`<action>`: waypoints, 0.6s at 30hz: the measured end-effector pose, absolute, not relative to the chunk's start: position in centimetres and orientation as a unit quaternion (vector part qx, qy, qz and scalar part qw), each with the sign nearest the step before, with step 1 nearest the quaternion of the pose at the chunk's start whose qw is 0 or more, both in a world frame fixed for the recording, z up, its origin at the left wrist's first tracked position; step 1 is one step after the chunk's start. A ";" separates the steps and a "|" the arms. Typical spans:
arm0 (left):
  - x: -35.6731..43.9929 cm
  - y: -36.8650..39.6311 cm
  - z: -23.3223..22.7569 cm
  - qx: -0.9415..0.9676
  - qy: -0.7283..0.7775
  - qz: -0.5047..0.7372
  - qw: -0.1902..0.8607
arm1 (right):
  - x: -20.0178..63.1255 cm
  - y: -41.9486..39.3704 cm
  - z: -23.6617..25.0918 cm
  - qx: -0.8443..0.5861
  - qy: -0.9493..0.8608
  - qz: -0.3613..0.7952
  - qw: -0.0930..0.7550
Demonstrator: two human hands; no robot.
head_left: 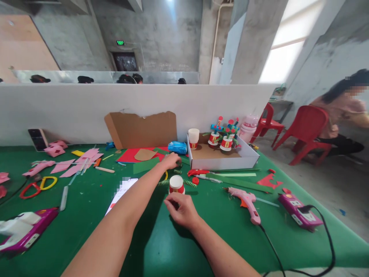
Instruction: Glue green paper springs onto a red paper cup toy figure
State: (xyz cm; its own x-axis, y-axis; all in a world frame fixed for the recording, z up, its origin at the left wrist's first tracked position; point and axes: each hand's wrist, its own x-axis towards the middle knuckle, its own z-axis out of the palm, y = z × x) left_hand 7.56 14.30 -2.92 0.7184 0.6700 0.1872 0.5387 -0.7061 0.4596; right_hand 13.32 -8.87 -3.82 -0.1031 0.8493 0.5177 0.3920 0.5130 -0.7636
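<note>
A small paper cup (pixel 176 184) with a red band is standing upside down on the green desk (pixel 161 238), and everything here is being placed from that cup. The right hand (pixel 182 209) is resting on the desk just in front of the cup, its fingers (pixel 170 203) curling together in a loose pinch beside the cup's base; whether they are holding anything is too small to tell. The left hand (pixel 170 160) is reaching past the cup to its far side, fingers bent down over a green coiled pipe cleaner (pixel 178 171) lying there, though a firm grasp cannot be made out. More green coils are sticking out to either side of the cup. To the right of the cup a pink glue gun (pixel 248 202) is lying on the desk, its black cord trailing off the edge. Behind and right of the cup an open white box (pixel 225 157) is holding finished cup figures (pixel 226 139). Left of the cup, a paper sheet (pixel 121 192) is lying partly under the left forearm, and far left are red and yellow scissors (pixel 37 186).
</note>
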 end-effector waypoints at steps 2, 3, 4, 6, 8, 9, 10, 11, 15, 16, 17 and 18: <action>7.1 13.7 -1.9 0.900 0.344 0.195 0.183 | 13.4 -8.8 -3.7 -0.439 -0.702 0.229 0.512; 6.6 13.1 -1.2 0.895 0.350 0.209 0.179 | 13.4 -8.8 -3.7 -0.440 -0.695 0.231 0.519; 6.1 12.4 -0.5 0.890 0.355 0.224 0.177 | 13.5 -8.7 -3.6 -0.443 -0.686 0.233 0.528; 4.6 10.2 1.0 0.879 0.359 0.259 0.180 | 13.8 -8.5 -3.5 -0.450 -0.657 0.240 0.555; 3.0 7.2 2.0 0.847 0.349 0.340 0.211 | 14.2 -8.2 -3.4 -0.458 -0.609 0.262 0.592; 2.3 5.5 2.2 0.821 0.341 0.393 0.236 | 14.4 -8.1 -3.3 -0.459 -0.580 0.282 0.611; 1.7 3.8 2.1 0.793 0.335 0.435 0.265 | 14.6 -7.9 -3.3 -0.455 -0.550 0.308 0.629; 1.2 2.3 1.9 0.766 0.330 0.462 0.301 | 14.8 -7.7 -3.3 -0.449 -0.522 0.334 0.643; 0.5 -1.7 -0.6 0.658 0.341 0.523 0.421 | 15.2 -7.2 -3.1 -0.409 -0.474 0.392 0.674; 0.6 -2.1 -1.2 0.634 0.347 0.531 0.442 | 15.2 -7.2 -3.1 -0.403 -0.475 0.393 0.677; 0.6 -2.3 -1.8 0.615 0.354 0.538 0.455 | 15.1 -7.2 -3.1 -0.398 -0.477 0.390 0.680; 0.7 -2.4 -2.2 0.605 0.357 0.542 0.462 | 15.1 -7.2 -3.1 -0.397 -0.479 0.385 0.681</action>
State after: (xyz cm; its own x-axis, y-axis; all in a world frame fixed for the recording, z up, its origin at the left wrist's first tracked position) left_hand 0.70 -2.36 -2.24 0.1580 0.9321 0.3259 -0.0695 -0.3187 0.9453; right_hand 15.13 -7.20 -3.10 0.2438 0.9055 0.3473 -0.1444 0.3881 -0.9102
